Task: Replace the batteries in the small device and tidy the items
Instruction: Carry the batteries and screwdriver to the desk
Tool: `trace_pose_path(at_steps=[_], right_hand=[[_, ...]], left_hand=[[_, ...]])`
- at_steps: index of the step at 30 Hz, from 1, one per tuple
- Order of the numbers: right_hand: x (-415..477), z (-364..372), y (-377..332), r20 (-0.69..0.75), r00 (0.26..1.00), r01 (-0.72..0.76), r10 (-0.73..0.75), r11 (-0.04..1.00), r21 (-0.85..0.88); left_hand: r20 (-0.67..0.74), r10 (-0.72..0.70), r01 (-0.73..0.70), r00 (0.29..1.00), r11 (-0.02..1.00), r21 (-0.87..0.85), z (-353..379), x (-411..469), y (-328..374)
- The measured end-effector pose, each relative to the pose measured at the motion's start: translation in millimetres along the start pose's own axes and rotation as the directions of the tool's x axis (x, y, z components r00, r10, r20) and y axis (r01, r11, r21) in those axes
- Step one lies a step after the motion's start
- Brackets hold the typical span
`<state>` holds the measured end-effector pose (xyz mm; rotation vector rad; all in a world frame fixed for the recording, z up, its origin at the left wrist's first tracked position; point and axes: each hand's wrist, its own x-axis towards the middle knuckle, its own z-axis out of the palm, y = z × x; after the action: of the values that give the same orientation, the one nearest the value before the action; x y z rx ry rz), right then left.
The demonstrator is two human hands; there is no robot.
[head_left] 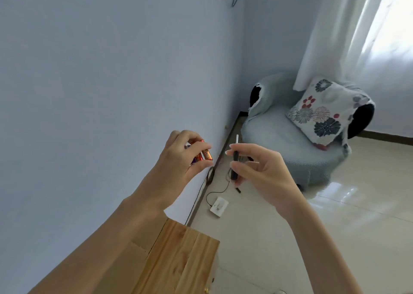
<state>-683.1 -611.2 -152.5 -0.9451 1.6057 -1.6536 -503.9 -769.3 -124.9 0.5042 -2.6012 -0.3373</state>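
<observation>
My left hand [178, 159] is raised in front of the wall and grips two orange batteries [48, 155] side by side between thumb and fingers. A short gap to the right, my right hand [261, 170] holds a thin black device [234, 166] upright, with a slim white part [237, 139] sticking out of its top. The device is pinched between thumb and fingertips, and its lower end is hidden behind my fingers. The two hands do not touch.
A wooden cabinet top [183, 255] lies below my left forearm, against the wall. On the tiled floor lie a white wall plate [219, 206] with a black cable. A grey armchair [290, 141] with a flowered cushion [321, 112] stands in the corner by the curtain.
</observation>
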Motion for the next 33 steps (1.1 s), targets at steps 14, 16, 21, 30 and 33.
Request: trace_pose_path(at_steps=[14,16,21,30,33], right_hand=[[-55.9,-252.6,-15.7,-0.505,0.863,0.012,-0.001,1.0,0.019],[-69.8,-294.2,-20.0,-0.571,0.821,0.015,-0.014,1.0,-0.003],[-109.7,-388.2,-18.1,-0.717,0.697,-0.025,-0.009,0.999,-0.037],[-155.6,-516.3,-7.3,-0.873,0.486,-0.084,0.041,0.996,0.0],[-153.2,-557.4,-2.0,-0.904,0.423,-0.081,0.065,0.996,0.034]], left_hand=[[0.062,0.511,-0.493,0.857,0.849,-0.192,144.1,203.7,197.4],[0.069,0.566,-0.538,0.822,0.81,-0.235,169.1,230.2,236.6],[0.059,0.697,-0.648,0.714,0.691,-0.319,236.0,282.9,336.7],[0.044,0.831,-0.715,0.554,0.502,-0.487,333.2,349.4,480.9],[0.026,0.863,-0.737,0.505,0.447,-0.508,367.9,381.4,515.9]])
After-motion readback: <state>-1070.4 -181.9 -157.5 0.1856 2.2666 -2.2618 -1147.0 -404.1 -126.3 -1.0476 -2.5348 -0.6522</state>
